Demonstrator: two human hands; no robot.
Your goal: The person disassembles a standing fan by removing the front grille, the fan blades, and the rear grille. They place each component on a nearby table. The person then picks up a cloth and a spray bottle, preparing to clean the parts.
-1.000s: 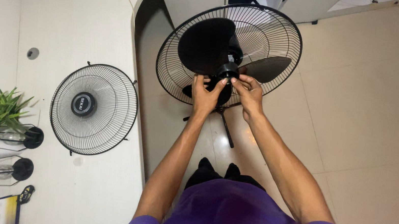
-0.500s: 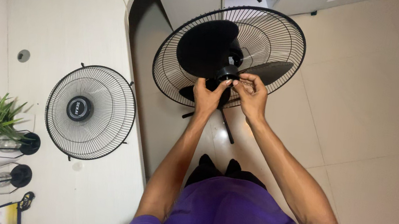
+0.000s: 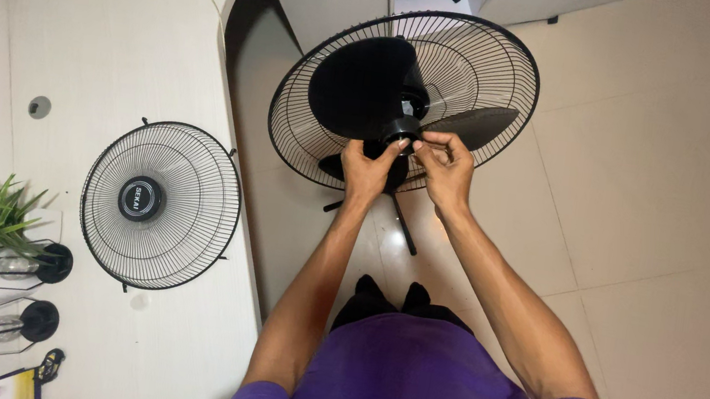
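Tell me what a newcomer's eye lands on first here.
The open fan at top centre: black blades inside its rear wire cage. Both hands meet at its hub cap, left hand beside right hand. The detached front grille lies flat on the white table, left.

We see black plastic fan blade hub point(image 3: 403, 129) partly hidden behind fingertips point(image 3: 405, 145); black fan stand point(image 3: 403, 226) mostly covered by hands; yellow-edged booklet point(image 3: 6, 385) cut off at bottom edge.

The large blade point(image 3: 361, 86) has apparently turned slightly, now overlapping the hub cap point(image 3: 403, 128). The right hand point(image 3: 446, 170) has closed in against the left hand point(image 3: 368, 169).
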